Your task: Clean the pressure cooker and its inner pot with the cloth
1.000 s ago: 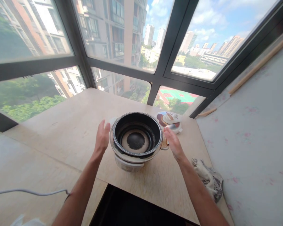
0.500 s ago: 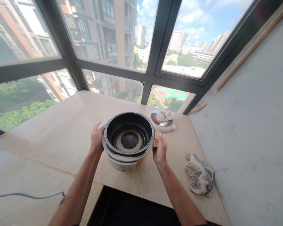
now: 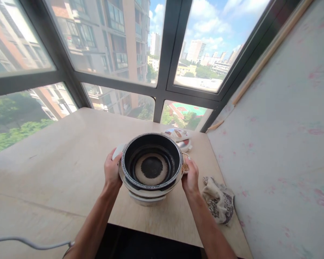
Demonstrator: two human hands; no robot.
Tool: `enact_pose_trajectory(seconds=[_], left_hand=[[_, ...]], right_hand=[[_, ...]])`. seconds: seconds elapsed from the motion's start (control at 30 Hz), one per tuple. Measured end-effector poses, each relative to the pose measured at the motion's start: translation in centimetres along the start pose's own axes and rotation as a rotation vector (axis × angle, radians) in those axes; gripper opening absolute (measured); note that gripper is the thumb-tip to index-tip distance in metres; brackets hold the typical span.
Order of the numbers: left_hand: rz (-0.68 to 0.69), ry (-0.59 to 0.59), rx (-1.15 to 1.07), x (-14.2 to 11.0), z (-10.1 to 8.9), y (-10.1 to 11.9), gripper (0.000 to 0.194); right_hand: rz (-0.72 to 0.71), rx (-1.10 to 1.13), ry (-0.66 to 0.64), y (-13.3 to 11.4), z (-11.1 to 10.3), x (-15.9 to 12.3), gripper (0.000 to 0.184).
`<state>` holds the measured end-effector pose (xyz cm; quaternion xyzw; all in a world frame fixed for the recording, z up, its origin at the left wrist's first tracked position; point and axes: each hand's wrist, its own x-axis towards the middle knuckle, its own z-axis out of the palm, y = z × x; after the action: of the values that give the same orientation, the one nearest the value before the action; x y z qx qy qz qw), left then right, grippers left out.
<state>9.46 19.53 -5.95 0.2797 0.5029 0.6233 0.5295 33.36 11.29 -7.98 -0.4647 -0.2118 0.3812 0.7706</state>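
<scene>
A lidless electric cooker (image 3: pixel 147 194) with a pale body is between my hands. Its black inside (image 3: pixel 152 168) holds nothing but a worn, pale ring around a dark disc at the bottom. My left hand (image 3: pixel 112 171) is closed around the white handle on the left side. On the other side, my right hand (image 3: pixel 191 176) grips the right handle, which has brown stains. The cooker tilts slightly towards me. Whether its base touches the tabletop I cannot tell. Behind it lies the round, shiny lid (image 3: pixel 185 145) with a white grip, partly hidden by the cooker's rim.
A crumpled patterned cloth (image 3: pixel 218 201) lies right of my right forearm, near the papered wall (image 3: pixel 272 162). The pale wooden tabletop (image 3: pixel 70 154) runs back to the framed windows (image 3: pixel 118 82). A grey cable (image 3: pixel 29 242) crosses the lower left.
The cooker appears larger and nearer, held by both hands throughout, and covers more of the lid. The view has turned a little to the right, so the surroundings sit further left.
</scene>
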Motion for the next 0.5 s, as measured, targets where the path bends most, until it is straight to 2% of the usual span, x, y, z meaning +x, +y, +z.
enact_pose_trajectory(seconds=[0.13,0.27,0.5], left_hand=[[-0.031,0.020,0.020,-1.8,2.1,-1.2,0.059],[-0.047,0.036,0.035,-2.9,3.7,-2.3,0.056],[-0.044,-0.001,0.044,-3.3,4.5,-2.9,0.061]], right_hand=[[-0.035,0.002,0.066,-0.9,-2.6,0.5,0.017],[-0.052,-0.002,0.074,-1.2,-4.7,0.7,0.017],[-0.066,-0.012,0.081,-1.0,-6.3,0.9,0.017]])
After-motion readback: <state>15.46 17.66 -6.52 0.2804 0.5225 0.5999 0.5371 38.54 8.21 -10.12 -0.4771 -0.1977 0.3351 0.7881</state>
